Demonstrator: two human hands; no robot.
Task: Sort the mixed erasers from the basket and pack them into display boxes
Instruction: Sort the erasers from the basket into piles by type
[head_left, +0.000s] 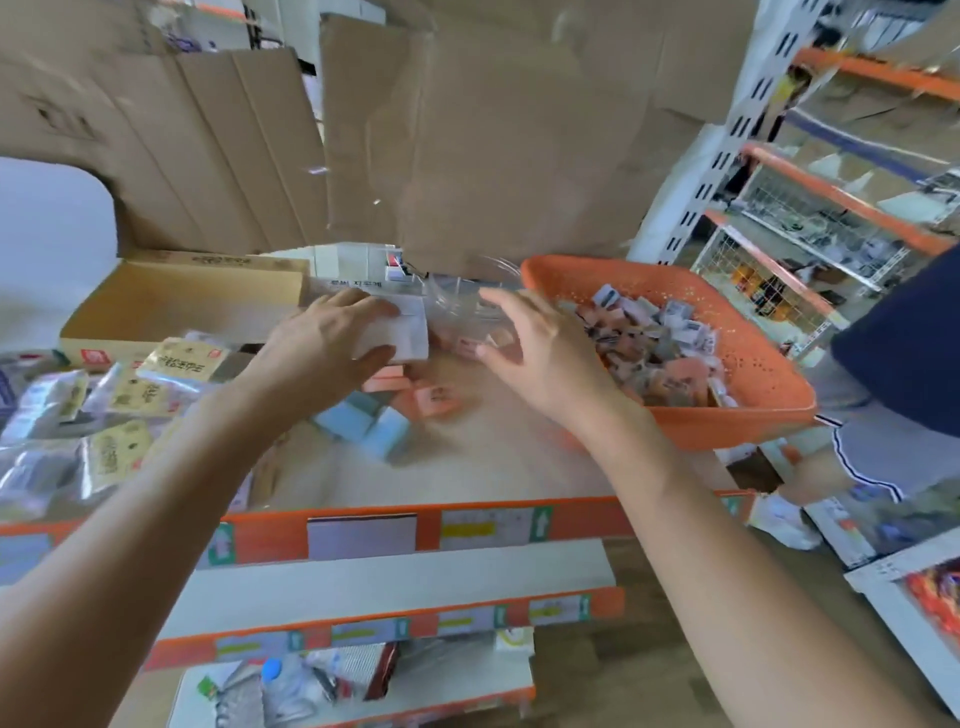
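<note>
Beside basket (571, 268), left hand (322, 338) — gripping box (408, 332)

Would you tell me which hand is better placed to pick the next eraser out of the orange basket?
The right hand: its fingers are spread and it is beside the orange basket. The left hand holds a white box farther away.

The scene is bright with soft, even daylight and only weak shadows. The whole picture is slightly blurred by motion, and the wide lens bends straight lines near the edges.
</note>
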